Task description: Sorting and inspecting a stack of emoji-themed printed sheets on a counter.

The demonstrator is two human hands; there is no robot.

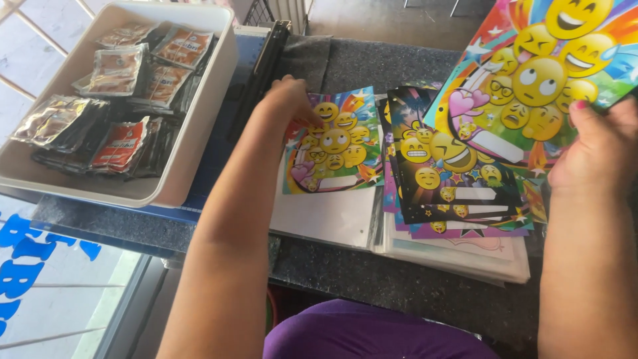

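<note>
Head view. Left hand (287, 100): fingers bent down together, tips pressed on the top edge of a small card (332, 143) printed with yellow smiley faces; the card lies flat on a white sheet (325, 216) on the dark counter (372, 279). Right hand (601, 149): fingers clamped on the lower right edge of a large card (531, 73) of the same smiley print, raised and tilted above a fanned stack (452, 179) of dark smiley cards, which rests on a pile of plastic sleeves (465, 256). Handling note, as a judgement: the flat card is best pinned at its edge, as it is, so it does not slide on the slick sheet; the raised card is best gripped by the margin and kept clear of the stack so the fan stays in order. Container: one white tray (199, 133) at the left of the counter, well apart from the cards, holding foil sachets (119, 70), some silver and orange-red, some dark, heaped loosely and overlapping. A black bar-shaped tool (262, 70) lies between tray and small card; its kind cannot be told.
</note>
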